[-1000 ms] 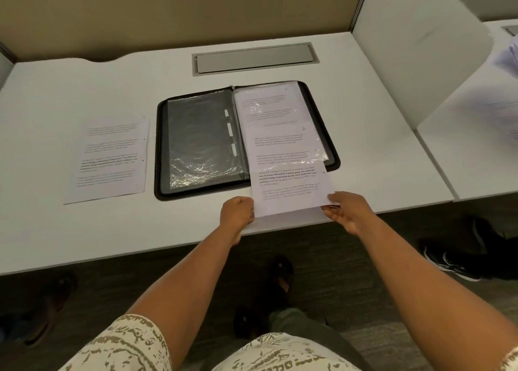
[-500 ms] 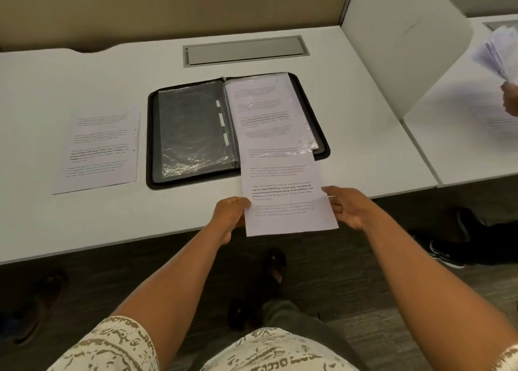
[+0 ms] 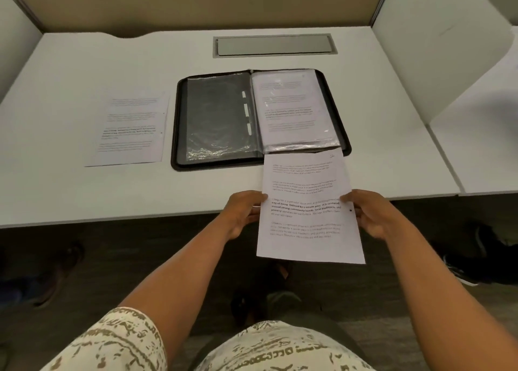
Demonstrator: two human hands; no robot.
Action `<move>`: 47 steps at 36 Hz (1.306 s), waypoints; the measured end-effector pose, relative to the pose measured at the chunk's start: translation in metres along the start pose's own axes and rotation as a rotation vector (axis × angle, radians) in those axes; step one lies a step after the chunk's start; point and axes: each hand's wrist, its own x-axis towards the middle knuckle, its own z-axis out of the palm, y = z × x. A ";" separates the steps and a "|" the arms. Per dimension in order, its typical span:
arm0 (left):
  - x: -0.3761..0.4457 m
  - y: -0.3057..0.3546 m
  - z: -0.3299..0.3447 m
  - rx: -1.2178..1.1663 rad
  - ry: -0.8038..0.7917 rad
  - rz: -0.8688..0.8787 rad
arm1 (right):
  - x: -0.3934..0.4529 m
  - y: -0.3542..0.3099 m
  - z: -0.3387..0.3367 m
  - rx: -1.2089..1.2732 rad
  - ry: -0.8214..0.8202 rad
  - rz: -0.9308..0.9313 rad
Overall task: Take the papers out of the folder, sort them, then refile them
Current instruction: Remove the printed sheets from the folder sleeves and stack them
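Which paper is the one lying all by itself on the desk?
Find the open black zip folder on the white desk. Just left of it lies one white printed sheet, flat and bare. No hand touches it, and no plastic sleeve covers it.

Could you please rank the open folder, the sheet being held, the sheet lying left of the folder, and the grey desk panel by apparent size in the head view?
1. Open folder.
2. Held sheet, though it is nearer the camera.
3. Sheet on the desk, probably the same paper size.
4. Grey panel.
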 end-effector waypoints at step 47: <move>0.071 0.115 -0.143 0.147 0.626 0.232 | 0.150 -0.135 0.194 -0.263 -0.175 -0.196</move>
